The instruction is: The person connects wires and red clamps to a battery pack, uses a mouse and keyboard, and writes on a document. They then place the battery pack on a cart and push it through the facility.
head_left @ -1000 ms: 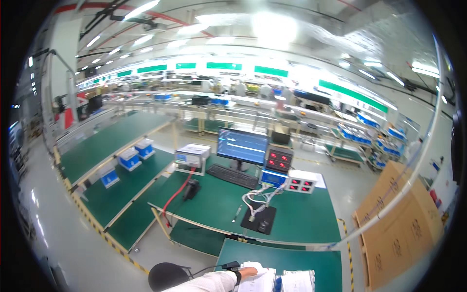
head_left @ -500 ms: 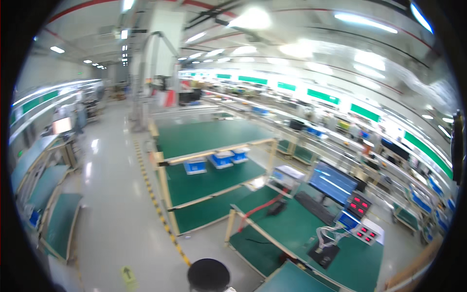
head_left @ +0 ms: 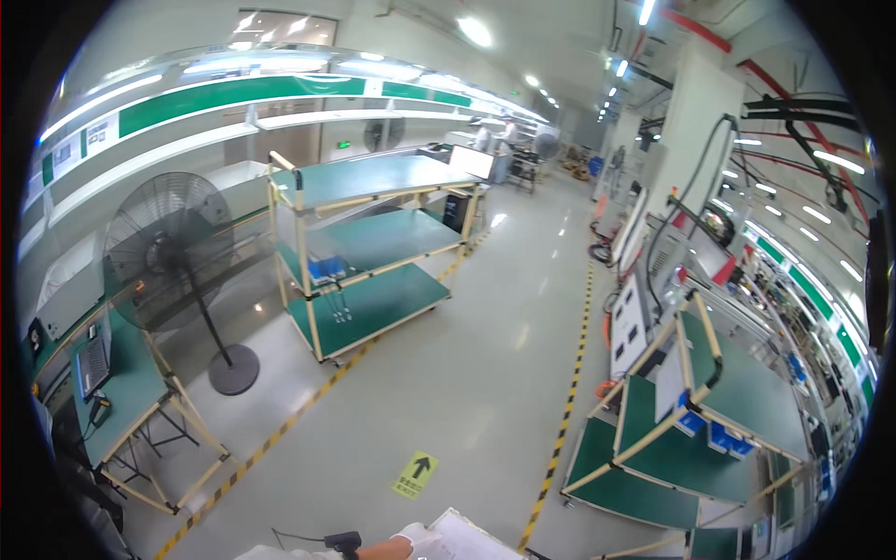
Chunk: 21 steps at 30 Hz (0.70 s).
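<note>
At the bottom edge, my left hand [head_left: 419,539] wears a white glove and is closed on the edge of a white sheet or flat board [head_left: 464,539] with faint print. Only the upper part of that sheet shows; the rest is cut off by the frame. Along my left forearm sits a small black device [head_left: 343,541] with a thin dark cable. My right hand is out of view.
A yellow arrow sign [head_left: 414,474] marks the floor between two striped lines. Left stand a large black fan [head_left: 168,247], a workbench [head_left: 140,406] with a laptop, and a green-shelved cart [head_left: 373,245]. Another shelved cart [head_left: 644,448] with blue bins stands right.
My view has swung left, from the benches with a monitor to the aisle. My gloved left hand and the white sheet have come into view at the bottom.
</note>
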Motion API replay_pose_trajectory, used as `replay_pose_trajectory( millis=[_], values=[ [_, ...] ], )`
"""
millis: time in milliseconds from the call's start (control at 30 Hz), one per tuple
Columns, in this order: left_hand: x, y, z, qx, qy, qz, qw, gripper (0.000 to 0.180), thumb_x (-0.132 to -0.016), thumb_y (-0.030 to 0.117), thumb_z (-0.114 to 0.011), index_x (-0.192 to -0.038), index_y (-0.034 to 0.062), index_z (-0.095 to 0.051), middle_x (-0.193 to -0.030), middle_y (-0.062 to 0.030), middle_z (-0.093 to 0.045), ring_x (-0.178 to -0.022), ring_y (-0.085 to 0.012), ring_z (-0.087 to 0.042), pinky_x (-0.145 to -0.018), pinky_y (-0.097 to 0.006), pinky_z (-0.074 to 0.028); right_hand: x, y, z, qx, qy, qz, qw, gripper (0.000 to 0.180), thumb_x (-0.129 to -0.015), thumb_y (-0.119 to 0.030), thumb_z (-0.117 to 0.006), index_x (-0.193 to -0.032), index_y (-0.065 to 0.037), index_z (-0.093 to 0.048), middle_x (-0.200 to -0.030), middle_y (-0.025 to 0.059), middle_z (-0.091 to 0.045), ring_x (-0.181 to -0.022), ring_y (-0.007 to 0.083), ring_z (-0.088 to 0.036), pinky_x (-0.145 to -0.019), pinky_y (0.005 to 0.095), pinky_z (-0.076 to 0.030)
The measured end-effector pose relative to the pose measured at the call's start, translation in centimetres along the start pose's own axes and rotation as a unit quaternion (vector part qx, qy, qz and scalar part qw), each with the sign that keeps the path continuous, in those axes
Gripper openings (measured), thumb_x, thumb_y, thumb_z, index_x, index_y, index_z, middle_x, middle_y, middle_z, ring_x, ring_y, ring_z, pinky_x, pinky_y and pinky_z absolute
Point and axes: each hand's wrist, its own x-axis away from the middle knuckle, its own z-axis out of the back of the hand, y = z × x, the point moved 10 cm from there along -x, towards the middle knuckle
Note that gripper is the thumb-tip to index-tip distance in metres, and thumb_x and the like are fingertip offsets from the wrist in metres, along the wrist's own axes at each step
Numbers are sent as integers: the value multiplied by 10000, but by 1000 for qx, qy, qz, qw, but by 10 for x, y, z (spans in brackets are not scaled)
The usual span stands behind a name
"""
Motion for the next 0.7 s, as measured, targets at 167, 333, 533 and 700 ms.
replay_pose_trajectory(
  millis=[167,333,533,700],
  values=[
    [-23,15,113,170,107,34,979,527,-778,343,-618,-1077,-90,-601,-983,-191,-656,-904,-269,-639,-763,-349,-491,-70,-126,-70,128,-53,56,989,521,-920,-404,-491,-1205,28,-543,-1203,235,-572,-1140,331,-524,-950,371,-402],
    [-68,26,190,303,124,64,943,458,-802,275,-621,-1086,-81,-581,-941,-134,-644,-843,-221,-624,-725,-327,-496,-115,-259,-135,198,-98,44,974,547,-908,-436,-499,-1209,18,-542,-1174,240,-584,-1105,337,-546,-921,386,-419],
    [-205,37,269,390,125,81,908,446,-796,221,-626,-1115,-84,-564,-964,-121,-635,-839,-219,-620,-703,-337,-502,-247,-336,-202,211,-115,46,970,567,-886,-475,-520,-1185,6,-563,-1072,237,-625,-1015,336,-593,-846,398,-449],
    [-317,106,393,424,156,20,892,350,-821,227,-628,-1013,-65,-614,-868,-95,-640,-764,-196,-609,-637,-333,-493,-373,-449,-256,131,-93,138,977,403,-906,-349,-575,-1016,37,-615,-836,84,-621,-743,172,-547,-695,317,-454]
  ],
)
